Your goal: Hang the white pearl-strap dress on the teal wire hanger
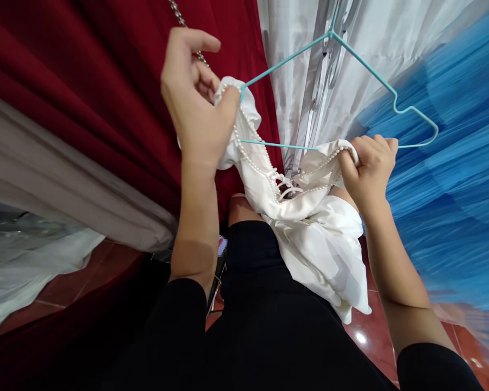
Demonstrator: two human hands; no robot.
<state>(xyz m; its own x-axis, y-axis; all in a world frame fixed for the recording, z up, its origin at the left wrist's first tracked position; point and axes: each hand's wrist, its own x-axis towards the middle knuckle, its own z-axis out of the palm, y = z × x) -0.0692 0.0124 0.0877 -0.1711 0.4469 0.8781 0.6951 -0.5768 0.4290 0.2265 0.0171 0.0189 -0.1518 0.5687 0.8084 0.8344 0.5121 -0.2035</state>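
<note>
A white garment (309, 228) with pearl trim and a laced opening hangs between my hands, its lower part bunched over my legs. My left hand (198, 98) pinches one shoulder of it with the thumb, at the left end of a light blue wire hanger (362, 62). That end of the hanger meets the cloth by my thumb. My right hand (370, 165) is closed around the other shoulder, just below the hanger's bottom bar. The hanger's right end sticks out bare beyond my right hand.
Red cloth (118, 81) hangs at the left, with pale fabric (65, 163) below it. A metal chain (177, 12) is near my left hand. White curtains (395, 32) and a metal pole stand behind the hanger. Blue tulle (452, 190) fills the right side. Red floor tiles (381, 326) show below.
</note>
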